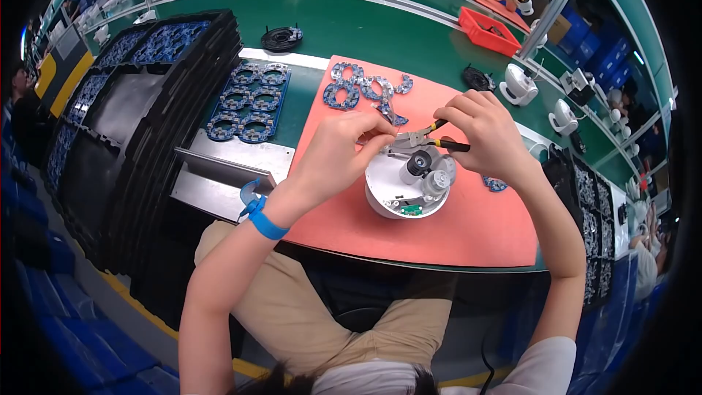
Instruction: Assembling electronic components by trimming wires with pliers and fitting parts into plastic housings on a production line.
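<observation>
White round assy (406, 189) is seated mid pink mat (475, 234) | L hand (338, 153) pinched at assy top edge, steadying | R hand (486, 135) clenched on pliers (424, 139), tip over assy | blue PCB rings (362, 88) kept beyond assy.

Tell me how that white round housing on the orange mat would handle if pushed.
The housing looks like light plastic, so it would probably slide on the mat rather than tip: it sits low and wide. Its exposed parts on top seem fragile, so push at the rim.

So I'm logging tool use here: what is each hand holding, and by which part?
The right hand grips small pliers by their black-and-yellow handles. The left hand pinches something at the plier tips, above the white round housing; what it is cannot be told.
</observation>
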The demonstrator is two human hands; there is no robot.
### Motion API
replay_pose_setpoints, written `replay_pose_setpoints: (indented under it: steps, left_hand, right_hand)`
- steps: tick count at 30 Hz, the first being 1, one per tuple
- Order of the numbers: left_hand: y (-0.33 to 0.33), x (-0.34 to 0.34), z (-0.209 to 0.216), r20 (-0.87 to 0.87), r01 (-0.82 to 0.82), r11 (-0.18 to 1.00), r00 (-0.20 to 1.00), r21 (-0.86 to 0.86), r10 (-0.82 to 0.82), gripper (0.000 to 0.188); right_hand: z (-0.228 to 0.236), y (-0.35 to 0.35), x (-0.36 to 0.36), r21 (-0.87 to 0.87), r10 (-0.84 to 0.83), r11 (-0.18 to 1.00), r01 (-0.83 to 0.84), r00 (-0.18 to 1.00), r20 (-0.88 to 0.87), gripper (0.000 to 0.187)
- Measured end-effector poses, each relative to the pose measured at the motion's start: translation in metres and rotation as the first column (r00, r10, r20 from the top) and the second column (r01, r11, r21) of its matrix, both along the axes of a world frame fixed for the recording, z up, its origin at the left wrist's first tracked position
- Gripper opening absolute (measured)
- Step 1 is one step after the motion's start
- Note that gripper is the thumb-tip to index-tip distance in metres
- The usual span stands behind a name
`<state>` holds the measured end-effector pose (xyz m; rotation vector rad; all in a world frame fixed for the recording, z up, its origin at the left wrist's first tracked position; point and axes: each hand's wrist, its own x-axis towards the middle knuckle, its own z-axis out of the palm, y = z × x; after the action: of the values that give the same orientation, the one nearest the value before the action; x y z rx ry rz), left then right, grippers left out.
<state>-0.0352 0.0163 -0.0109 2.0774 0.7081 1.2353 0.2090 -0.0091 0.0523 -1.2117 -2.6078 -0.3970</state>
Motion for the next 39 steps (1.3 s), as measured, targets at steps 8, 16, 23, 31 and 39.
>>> replay_pose_setpoints:
  steps: [8,16,23,31,39]
  left_hand:
    - [0.003,0.004,-0.004,0.051,-0.014,0.999,0.999,-0.045,0.017,0.008]
    - [0.002,0.007,-0.004,0.061,-0.023,0.996,0.998,-0.082,0.028,0.009]
    - [0.004,0.002,-0.004,0.119,-0.019,0.987,0.992,-0.159,0.039,0.011]
    - [-0.013,-0.042,0.040,-0.033,0.463,0.585,0.765,-0.666,-0.643,0.013]
    - [-0.086,-0.004,-0.050,0.170,0.289,-0.106,0.207,-0.952,-0.964,0.018]
  right_hand:
    - [0.004,0.004,-0.006,-0.026,0.019,1.000,-0.017,0.997,0.072,0.041]
    - [0.005,0.004,-0.006,-0.063,-0.003,0.998,0.011,0.993,0.114,0.032]
    - [0.001,0.007,-0.006,-0.025,0.057,0.998,-0.054,0.990,0.126,0.026]
    - [-0.024,-0.028,0.027,-0.192,-0.024,0.978,-0.081,0.872,-0.489,0.034]
    - [-0.056,-0.088,-0.008,0.130,0.318,0.946,-0.298,0.933,-0.169,0.029]
